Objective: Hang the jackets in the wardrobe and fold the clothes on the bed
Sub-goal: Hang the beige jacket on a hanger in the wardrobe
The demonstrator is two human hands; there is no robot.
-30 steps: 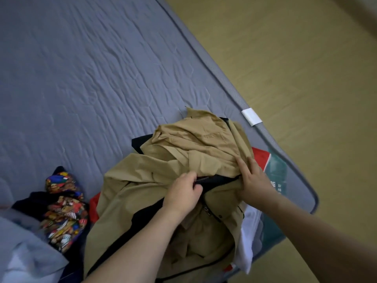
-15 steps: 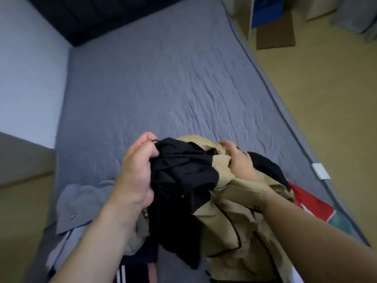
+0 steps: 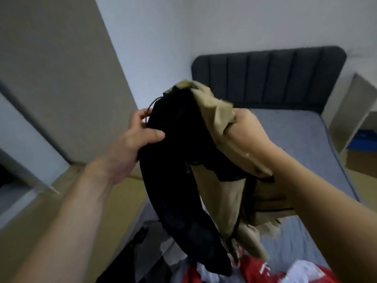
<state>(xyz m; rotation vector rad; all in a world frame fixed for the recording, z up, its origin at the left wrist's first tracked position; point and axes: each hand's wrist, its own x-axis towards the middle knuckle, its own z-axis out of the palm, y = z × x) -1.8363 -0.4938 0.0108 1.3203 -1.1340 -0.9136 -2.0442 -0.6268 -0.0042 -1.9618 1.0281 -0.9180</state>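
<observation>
Head cam: I had the tan-and-black jacket lifted up above the bed, in front of the dark headboard. My left hand pinched its black side by the cord, my right hand gripped the tan fabric. More clothes sat piled on the bed below it.

Your left hand and right hand raised side by side with the jacket between them, bed behind and below, headboard beyond, clothes pile on the bed beneath the jacket, shelf unit to your right.
</observation>
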